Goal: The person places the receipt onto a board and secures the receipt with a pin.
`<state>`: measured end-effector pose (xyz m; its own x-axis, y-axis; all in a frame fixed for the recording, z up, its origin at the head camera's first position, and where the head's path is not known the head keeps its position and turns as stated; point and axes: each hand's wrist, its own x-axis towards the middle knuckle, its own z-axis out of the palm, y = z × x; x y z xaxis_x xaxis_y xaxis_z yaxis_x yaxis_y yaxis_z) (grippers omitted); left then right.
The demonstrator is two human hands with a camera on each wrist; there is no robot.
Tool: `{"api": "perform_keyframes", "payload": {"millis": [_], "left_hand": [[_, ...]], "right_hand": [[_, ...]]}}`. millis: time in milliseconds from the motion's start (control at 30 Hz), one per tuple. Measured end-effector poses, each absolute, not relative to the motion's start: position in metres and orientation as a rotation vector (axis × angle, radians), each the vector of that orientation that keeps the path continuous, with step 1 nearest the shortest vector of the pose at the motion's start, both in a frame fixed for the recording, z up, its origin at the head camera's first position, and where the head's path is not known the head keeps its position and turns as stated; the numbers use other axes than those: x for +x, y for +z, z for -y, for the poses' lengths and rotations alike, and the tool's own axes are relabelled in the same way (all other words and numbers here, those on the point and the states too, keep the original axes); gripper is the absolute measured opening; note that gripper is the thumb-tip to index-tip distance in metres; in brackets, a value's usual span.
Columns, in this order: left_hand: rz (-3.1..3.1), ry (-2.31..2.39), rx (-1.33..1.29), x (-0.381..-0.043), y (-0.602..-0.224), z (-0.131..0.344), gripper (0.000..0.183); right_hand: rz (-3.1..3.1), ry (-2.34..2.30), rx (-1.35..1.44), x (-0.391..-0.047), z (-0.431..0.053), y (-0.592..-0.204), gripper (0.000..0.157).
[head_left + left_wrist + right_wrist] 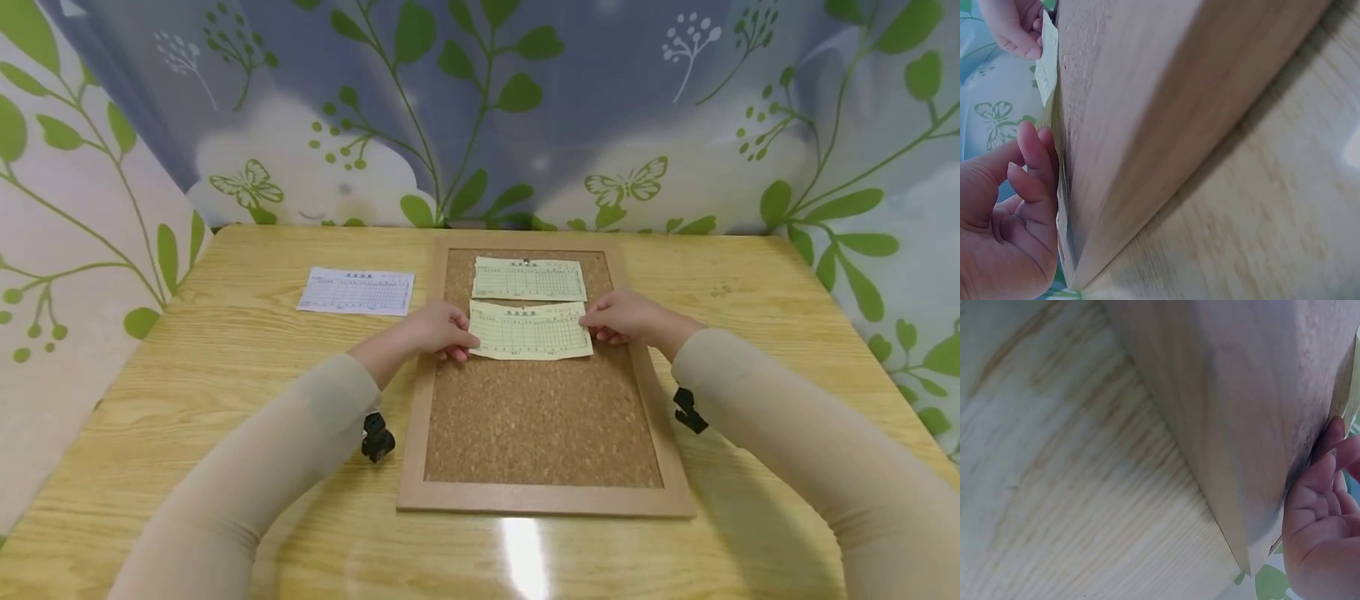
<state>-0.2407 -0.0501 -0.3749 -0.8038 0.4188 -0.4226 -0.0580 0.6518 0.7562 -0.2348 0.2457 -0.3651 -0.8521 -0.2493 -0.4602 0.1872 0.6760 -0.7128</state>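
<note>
A pale yellow printed slip [530, 332] lies over the upper half of the cork board [540, 421]. My left hand [444, 327] pinches its left edge between thumb and fingers. On the opposite side, my right hand [622, 317] grips the right edge the same way. Seen from the left wrist, the slip [1049, 69] stands slightly bowed off the cork, with the left hand [1016, 212] at its near end. The right wrist view has the right hand [1329, 512] beside the wooden frame. Just above, a second yellow slip [528, 282] hangs under a small pin [527, 262].
A white printed slip [357, 292] lies on the wooden table [225, 367] left of the board. The board's light wood frame [547, 500] rises above the tabletop. Behind the table stands a leaf-patterned backdrop [525, 125]. Black devices [377, 437] sit at both wrists.
</note>
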Motion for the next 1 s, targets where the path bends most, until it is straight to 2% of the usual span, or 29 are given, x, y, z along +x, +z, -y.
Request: {"api": "perform_keyframes", "payload": {"millis": [400,567,733,900,1000], "left_hand": [[-2.263,1.09,0.284,-0.238,-0.377,0.047,0.016],[-2.409,0.957,0.363,-0.234,-0.372,0.05,0.015],[-2.709,0.512,0.672,-0.223,-0.365,0.047,0.024],[-2.732,0.123,1.142,-0.21,-0.367,0.044,0.052],[-2.661,0.033,1.215,-0.205,-0.37,0.045,0.065]], "right_hand": [[-2.412,-0.97,-0.046,-0.235,-0.247,-0.363,0.028],[-2.448,-0.901,-0.077,-0.234,-0.246,-0.361,0.03],[-2.473,-0.846,-0.106,-0.234,-0.243,-0.36,0.031],[-2.525,-0.775,-0.139,-0.235,-0.241,-0.357,0.032],[-2.54,-0.736,-0.148,-0.237,-0.241,-0.356,0.033]]}}
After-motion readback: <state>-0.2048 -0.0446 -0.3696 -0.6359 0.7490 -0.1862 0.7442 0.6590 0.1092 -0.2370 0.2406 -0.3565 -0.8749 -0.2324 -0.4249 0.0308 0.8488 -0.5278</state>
